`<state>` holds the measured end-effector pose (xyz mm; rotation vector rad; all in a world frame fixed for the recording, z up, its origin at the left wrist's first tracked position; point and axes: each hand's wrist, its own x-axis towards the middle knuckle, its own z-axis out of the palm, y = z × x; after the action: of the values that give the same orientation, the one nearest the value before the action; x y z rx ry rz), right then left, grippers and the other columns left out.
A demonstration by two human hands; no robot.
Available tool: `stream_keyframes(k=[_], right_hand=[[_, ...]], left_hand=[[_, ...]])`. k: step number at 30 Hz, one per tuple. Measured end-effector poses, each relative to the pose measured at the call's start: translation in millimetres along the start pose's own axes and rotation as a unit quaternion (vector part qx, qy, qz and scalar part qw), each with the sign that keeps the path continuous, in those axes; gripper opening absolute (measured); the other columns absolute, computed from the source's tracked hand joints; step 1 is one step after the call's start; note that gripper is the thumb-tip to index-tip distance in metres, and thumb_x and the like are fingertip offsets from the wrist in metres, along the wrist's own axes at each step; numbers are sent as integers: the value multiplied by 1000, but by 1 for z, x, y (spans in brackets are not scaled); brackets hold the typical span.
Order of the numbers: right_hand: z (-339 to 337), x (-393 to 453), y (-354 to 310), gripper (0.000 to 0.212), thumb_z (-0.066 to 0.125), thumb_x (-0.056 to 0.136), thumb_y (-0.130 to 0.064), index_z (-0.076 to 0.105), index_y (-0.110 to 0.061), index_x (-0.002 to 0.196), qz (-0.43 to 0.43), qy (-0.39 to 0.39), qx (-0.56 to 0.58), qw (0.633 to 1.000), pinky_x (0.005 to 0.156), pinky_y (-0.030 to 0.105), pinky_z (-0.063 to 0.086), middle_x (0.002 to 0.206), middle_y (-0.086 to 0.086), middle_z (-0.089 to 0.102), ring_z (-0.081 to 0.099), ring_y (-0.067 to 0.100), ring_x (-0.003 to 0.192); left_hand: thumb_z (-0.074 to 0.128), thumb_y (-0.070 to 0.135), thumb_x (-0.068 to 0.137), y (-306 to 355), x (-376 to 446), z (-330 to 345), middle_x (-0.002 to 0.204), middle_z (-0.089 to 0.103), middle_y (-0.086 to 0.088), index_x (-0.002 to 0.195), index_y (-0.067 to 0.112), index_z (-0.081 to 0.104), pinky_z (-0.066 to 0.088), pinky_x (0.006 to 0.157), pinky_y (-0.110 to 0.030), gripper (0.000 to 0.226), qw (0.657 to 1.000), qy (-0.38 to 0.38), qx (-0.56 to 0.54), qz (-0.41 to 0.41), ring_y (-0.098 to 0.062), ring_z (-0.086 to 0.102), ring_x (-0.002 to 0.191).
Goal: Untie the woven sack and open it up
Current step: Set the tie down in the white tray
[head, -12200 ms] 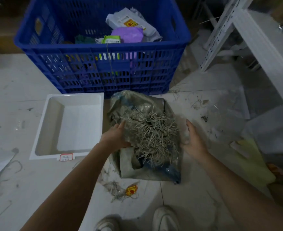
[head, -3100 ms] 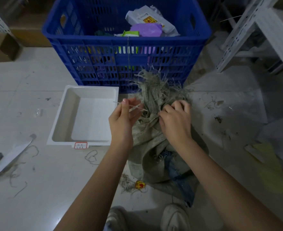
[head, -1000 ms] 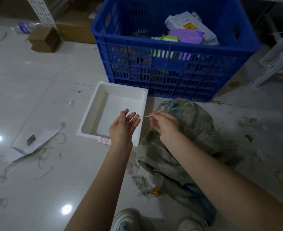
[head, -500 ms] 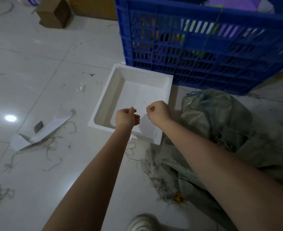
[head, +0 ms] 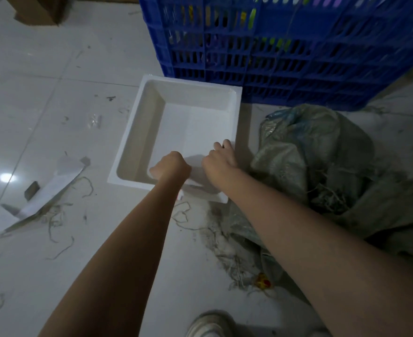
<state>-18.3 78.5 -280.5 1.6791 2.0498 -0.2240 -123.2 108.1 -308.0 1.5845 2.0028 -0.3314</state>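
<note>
The grey-green woven sack [head: 310, 154] lies slumped on the floor at the right, its frayed fibres [head: 329, 198] showing in a fold. Both my hands are off it, hovering over the white tray [head: 176, 91] to its left. My left hand [head: 172, 166] is a closed fist above the tray's near edge. My right hand [head: 218, 159] has its fingers bunched together, pointing down by the tray's right rim. No string shows between or in the hands.
A blue slatted crate [head: 297, 52] with packets stands behind the tray and sack. Loose fibres [head: 227, 254] and a yellow-red scrap [head: 262, 283] lie by my shoe [head: 212, 324]. A white torn strip [head: 40, 195] lies left; a cardboard box [head: 42, 10] is far left.
The view has swung further left and down. Both hands have moved from the sack out over the tray; the thin string seen between them a second ago no longer shows.
</note>
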Motion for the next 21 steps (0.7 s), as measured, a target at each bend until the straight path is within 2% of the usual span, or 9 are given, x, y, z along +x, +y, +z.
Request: stream_keyframes(k=[3,6,8,10,12,14,17,19,21], right_hand=[[-6,-9,14,33,40,95,-18,57,-20,123,-21,9,-61,998,106,38,22,133,4,53,35,21,127],[-18,-26,27,31,42,95,-18,56,-17,123,-44,32,-42,998,104,38,27,131,5,52,39,22,124],[-26,-43,34,30,43,94,-19,57,-13,120,-44,60,7,997,100,37,32,126,8,55,44,24,119],[-33,-67,44,29,43,93,-18,58,-10,116,-16,88,104,991,97,38,36,121,10,58,47,25,114],[-36,-95,57,25,44,93,-18,61,-9,109,27,152,207,966,93,37,40,113,9,61,50,24,108],[-36,-125,72,23,45,92,-19,63,-9,101,77,229,266,933,82,32,40,105,6,63,52,22,102],[-30,-170,105,18,49,90,-18,64,-10,93,150,300,299,893,71,29,37,95,5,64,56,22,93],[-24,-198,131,13,53,88,-14,65,-10,90,194,328,310,871,71,32,43,90,5,65,58,24,89],[-14,-224,154,12,55,85,-9,65,-8,92,241,339,323,850,73,35,46,91,7,65,59,26,89]], left_hand=[[55,20,84,8,-8,-14,124,60,-12,116,10,60,41,99,-39,33,997,10,68,-18,-30,57,114],[56,19,85,10,-24,-32,135,50,-14,123,11,55,38,98,-38,39,995,13,99,-28,-30,49,122],[53,19,86,11,-35,-40,132,50,-18,119,7,55,41,96,-39,35,997,20,71,11,-33,51,119],[51,19,87,17,-49,-44,115,59,-19,105,5,60,45,90,-37,25,997,30,-13,77,-34,57,103],[51,21,89,27,-73,-45,94,68,-11,91,4,66,49,82,-32,23,985,14,-110,131,-29,63,86],[51,27,92,39,-105,-46,83,70,-7,87,4,71,50,77,-31,31,972,-4,-145,187,-24,65,79],[51,28,92,55,-148,-40,82,72,-14,84,4,73,51,76,-35,32,951,-28,-143,271,-28,66,79],[54,29,90,68,-171,-36,84,72,-16,83,6,72,51,76,-37,31,936,-33,-145,319,-31,66,82],[56,30,89,83,-190,-31,92,73,-12,90,11,73,53,81,-38,26,922,-39,-149,355,-29,66,89]])
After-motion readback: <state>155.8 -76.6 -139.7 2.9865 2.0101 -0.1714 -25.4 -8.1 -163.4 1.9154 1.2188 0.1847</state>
